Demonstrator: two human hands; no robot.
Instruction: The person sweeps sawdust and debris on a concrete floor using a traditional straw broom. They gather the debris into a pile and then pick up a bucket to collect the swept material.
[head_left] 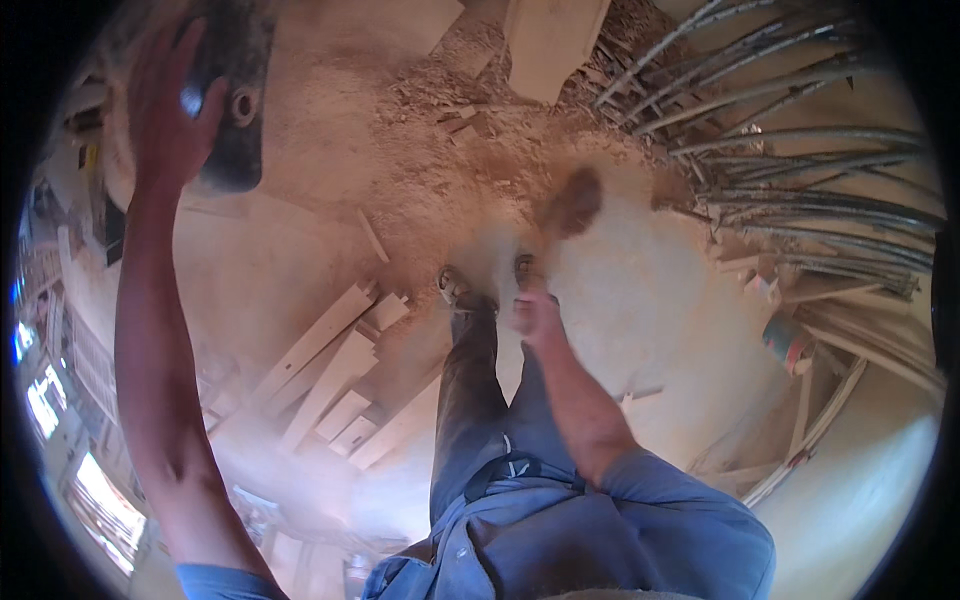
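Blue-grey cloth shirt (pixel 560 545) fills the foreground, running into long dark-grey trousers (pixel 470 400). Around and beyond the trousers spreads a pale floor (pixel 650 320), with reddish-tan sawdust and wood shavings (pixel 450 170) strewn thickest ahead of them. To their upper right lies a sheaf of long, thin, grey-brown poles (pixel 820 170); to their left, a loose stack of flat, pale wooden boards (pixel 335 350). Far to their upper left is a black, round-cornered, hard-looking casing (pixel 238 165).

The left hand (pixel 170 120) is over that casing, fingers spread; contact cannot be told. The right hand (pixel 540 320), just ahead of the trousers, looks curled, but blur hides whether its fingers grip anything. A dark-brown blurred shape (pixel 575 203), possibly a brush head, sits beyond it, to the trousers' upper right.

Judging from the floor, the work seems partway: smoother, paler ground shows right of the trousers, while plenty of shavings remain ahead. No brand, label or writing is legible anywhere.
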